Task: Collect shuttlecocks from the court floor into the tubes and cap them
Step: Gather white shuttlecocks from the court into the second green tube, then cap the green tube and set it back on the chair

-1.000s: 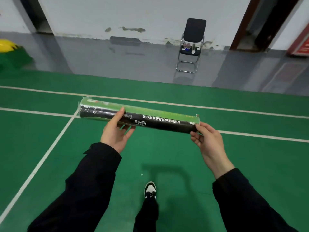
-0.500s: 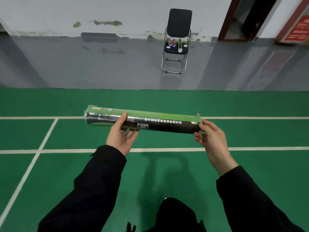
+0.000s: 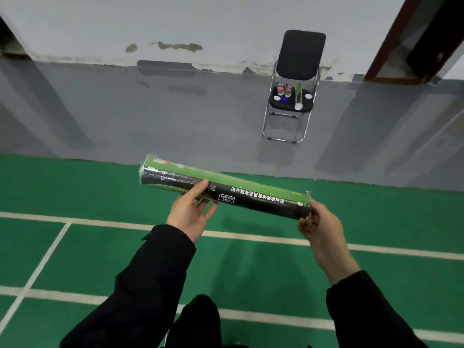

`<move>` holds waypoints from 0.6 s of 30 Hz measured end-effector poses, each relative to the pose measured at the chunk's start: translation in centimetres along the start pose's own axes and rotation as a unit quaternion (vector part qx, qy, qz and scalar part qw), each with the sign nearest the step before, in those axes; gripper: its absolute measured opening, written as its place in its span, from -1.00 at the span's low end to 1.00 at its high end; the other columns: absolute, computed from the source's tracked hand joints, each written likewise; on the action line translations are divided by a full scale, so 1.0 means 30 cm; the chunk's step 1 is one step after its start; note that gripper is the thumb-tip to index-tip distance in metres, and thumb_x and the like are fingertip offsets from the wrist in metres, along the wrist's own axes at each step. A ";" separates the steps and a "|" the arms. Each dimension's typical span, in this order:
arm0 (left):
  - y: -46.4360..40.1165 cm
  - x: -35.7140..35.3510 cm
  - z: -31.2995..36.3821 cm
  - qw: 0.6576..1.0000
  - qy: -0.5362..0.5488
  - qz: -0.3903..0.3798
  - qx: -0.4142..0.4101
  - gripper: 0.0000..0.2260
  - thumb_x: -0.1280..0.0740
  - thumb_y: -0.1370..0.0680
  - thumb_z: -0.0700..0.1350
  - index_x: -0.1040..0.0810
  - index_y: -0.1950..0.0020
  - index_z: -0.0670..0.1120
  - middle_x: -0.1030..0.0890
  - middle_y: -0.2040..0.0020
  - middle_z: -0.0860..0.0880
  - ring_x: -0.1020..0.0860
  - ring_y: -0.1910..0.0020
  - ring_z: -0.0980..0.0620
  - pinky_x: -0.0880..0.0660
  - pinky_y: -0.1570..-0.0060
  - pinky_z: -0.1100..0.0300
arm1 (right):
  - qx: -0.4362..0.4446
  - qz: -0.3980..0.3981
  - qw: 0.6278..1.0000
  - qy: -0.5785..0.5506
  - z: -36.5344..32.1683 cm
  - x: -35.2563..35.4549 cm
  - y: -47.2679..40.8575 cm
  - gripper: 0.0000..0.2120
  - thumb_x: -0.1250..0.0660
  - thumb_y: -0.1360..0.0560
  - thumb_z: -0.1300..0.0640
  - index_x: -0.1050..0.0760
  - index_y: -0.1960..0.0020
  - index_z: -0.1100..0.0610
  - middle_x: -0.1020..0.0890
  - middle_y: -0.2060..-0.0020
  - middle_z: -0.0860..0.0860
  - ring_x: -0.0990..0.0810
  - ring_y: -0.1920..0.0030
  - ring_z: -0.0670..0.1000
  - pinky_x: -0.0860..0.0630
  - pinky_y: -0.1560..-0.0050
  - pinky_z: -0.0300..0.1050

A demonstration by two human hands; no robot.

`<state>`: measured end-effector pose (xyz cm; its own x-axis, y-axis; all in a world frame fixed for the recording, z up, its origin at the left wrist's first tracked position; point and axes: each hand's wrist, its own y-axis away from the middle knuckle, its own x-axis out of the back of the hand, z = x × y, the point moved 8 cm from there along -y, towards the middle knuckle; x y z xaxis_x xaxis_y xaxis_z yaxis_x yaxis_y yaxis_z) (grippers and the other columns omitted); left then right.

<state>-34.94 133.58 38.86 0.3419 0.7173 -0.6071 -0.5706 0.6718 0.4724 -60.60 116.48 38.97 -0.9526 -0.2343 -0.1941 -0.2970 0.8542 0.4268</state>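
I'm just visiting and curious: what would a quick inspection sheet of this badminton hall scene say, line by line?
Surface: green court floor with white lines; grey floor beyond.
Job's things: green and black shuttlecock tube held level in both hands; no loose shuttlecocks seen on the floor.
Clutter: folding chair by the wall, with a green tube, two small colourful items and white caps on its seat.
Hands: left hand grips the tube from below; right hand holds its right end.
Cables: nothing seen.
Surroundings: scuffed grey wall, doorway at the right.
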 end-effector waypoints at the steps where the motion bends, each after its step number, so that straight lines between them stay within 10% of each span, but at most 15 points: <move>1: -0.091 -0.032 0.027 1.000 -0.002 -0.016 0.008 -0.69 -0.68 -0.31 -0.02 -0.62 0.10 -0.03 -0.65 -0.18 -0.12 -0.49 -0.41 -0.18 -0.47 -0.37 -0.21 | -0.009 0.003 1.000 0.010 -0.014 -0.049 -0.103 -0.72 -0.31 -0.62 0.04 -0.55 -0.13 0.26 -0.51 0.14 0.08 -0.42 0.31 -0.08 -0.42 0.21 -0.16; 7: -0.763 -0.251 0.170 0.996 0.048 -0.062 0.040 -0.84 -0.44 -0.52 -0.11 -0.45 0.10 -0.04 -0.58 -0.16 -0.16 -0.51 -0.35 -0.20 -0.52 -0.29 -0.27 | -0.031 0.067 0.997 0.026 -0.142 -0.352 -0.767 -0.79 -0.31 -0.61 -0.07 -0.52 0.09 0.06 -0.36 0.35 -0.04 -0.28 0.41 -0.08 -0.29 0.30 -0.15; 18: -1.827 -1.009 0.352 0.986 -0.066 -0.126 0.088 -0.67 -0.62 -0.41 -0.10 -0.56 -0.06 -0.03 -0.66 -0.11 -0.12 -0.60 -0.26 -0.13 -0.52 -0.36 -0.06 | 0.011 0.141 0.988 -0.063 -0.659 -0.581 -1.688 -0.78 -0.32 -0.61 -0.05 -0.57 0.08 0.07 -0.40 0.32 -0.05 -0.32 0.38 -0.10 -0.32 0.23 -0.15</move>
<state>-6.12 76.98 38.10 0.5575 0.5330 -0.6365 -0.3201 0.8454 0.4276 -30.26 68.13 38.22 -0.9812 0.0731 -0.1784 -0.0177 0.8871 0.4612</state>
